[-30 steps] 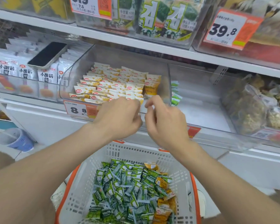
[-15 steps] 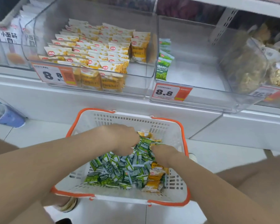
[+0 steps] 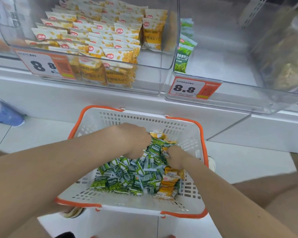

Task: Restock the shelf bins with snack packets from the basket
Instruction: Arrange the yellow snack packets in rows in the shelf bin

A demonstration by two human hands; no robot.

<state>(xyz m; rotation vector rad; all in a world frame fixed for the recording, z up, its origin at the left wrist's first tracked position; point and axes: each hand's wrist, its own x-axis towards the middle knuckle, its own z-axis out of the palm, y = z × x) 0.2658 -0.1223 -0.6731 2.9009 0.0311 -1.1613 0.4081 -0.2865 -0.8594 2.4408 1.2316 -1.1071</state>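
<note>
Pickup step: my left hand [image 3: 135, 140] and right hand [image 3: 175, 158] curl round green packets [image 3: 156, 146] in the basket [image 3: 187, 133], centre frame. Next I lift them to the sparse upper-right bin [image 3: 230, 93].

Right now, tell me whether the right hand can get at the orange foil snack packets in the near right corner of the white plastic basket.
Probably yes. The right hand sits inside the open-topped white plastic basket, right beside those orange packets, which lie uncovered on top; nothing blocks the way.
</note>
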